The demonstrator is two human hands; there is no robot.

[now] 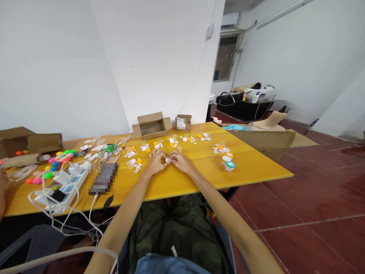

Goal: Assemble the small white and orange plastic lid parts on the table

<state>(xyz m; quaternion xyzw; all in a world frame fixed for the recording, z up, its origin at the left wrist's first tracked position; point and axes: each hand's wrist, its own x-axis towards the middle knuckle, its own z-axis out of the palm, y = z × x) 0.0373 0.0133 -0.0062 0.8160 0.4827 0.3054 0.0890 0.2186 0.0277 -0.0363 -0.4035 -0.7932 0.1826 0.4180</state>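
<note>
Forearms (124,217) extend forward, left grip (156,162) and right grip (180,161) pinching a white piece (167,160).

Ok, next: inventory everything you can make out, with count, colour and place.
White part: one, white, between the fingertips
Small parts: many, white and orange, clustered across table
Clear cups: several, transparent, among clusters
Container: one, teal-topped, table's right
Table: one, yellow, centre
Cardboard boxes: at least four, brown, two table's back, one left, one floor right
Balls: many, multicoloured, table's left
Power strip: one, white and blue, left
Cables: several, white, left
Device: one, dark, pixelated, beside power strip
Basin: one, white, background right
Mannequin-like form: one, beige, right
Air conditioner: one, white, background top
Window: one, dark, below air conditioner
Another person's arm: one, left edge
Left hand: one, on white part
Right hand: one, on white part
</note>
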